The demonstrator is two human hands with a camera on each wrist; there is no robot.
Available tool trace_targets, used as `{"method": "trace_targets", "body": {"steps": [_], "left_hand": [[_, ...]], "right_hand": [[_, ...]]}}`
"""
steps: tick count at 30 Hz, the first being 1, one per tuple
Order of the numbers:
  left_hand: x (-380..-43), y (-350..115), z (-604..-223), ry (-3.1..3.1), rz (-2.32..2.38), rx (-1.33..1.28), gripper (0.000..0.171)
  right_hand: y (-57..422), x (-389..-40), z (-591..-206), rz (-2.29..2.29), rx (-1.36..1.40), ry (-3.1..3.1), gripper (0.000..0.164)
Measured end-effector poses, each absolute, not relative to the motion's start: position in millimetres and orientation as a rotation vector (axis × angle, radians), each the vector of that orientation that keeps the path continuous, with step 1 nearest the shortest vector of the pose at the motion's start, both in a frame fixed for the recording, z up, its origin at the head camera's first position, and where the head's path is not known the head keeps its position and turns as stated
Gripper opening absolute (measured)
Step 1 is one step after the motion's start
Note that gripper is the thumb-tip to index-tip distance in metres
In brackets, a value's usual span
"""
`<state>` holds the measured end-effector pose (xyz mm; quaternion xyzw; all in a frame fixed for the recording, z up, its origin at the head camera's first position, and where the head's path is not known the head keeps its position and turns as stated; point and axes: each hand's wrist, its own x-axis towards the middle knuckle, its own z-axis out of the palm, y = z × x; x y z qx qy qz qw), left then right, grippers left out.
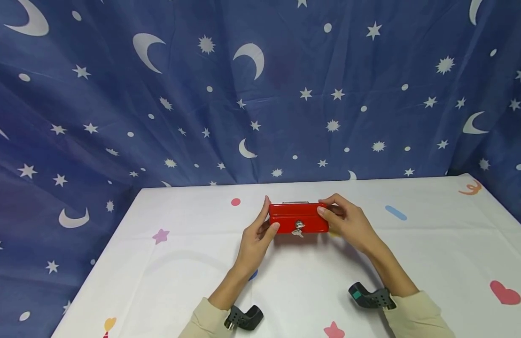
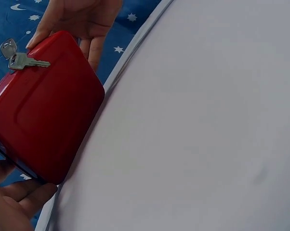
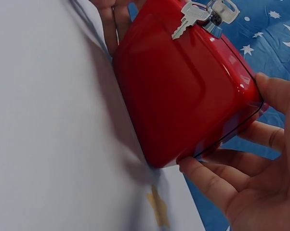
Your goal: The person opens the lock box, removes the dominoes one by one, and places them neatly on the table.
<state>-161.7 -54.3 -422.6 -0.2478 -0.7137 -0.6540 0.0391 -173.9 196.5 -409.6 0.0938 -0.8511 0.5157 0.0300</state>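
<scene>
A small red metal cash box (image 1: 285, 220) is held between both hands over the white table, its lock side facing me. My left hand (image 1: 252, 244) grips the left end, thumb at the front and fingers behind. At the opposite end my right hand (image 1: 349, 225) holds the box between thumb and fingers. Keys (image 1: 297, 232) hang from the silver lock (image 1: 299, 224) on the front. A thin handle (image 1: 296, 202) shows along the top edge. The lid is closed. Both wrist views look at the smooth red underside, with the keys (image 3: 187, 18) dangling over it.
The white tablecloth (image 1: 192, 277) carries printed shapes, among them a purple star, a red heart and a blue bar. A dark blue curtain (image 1: 285, 126) with moons and stars hangs behind the table. Black wrist devices (image 1: 245, 318) sit on both forearms by the beige sleeves.
</scene>
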Motion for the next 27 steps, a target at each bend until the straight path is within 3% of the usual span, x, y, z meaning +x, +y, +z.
{"method": "trace_targets", "body": {"steps": [27], "left_hand": [[-158,-63,-417,-2.341,-2.061,-0.680,0.074]], "right_hand": [[195,-176,-398,1.484,0.269,-2.700,0.033]]}}
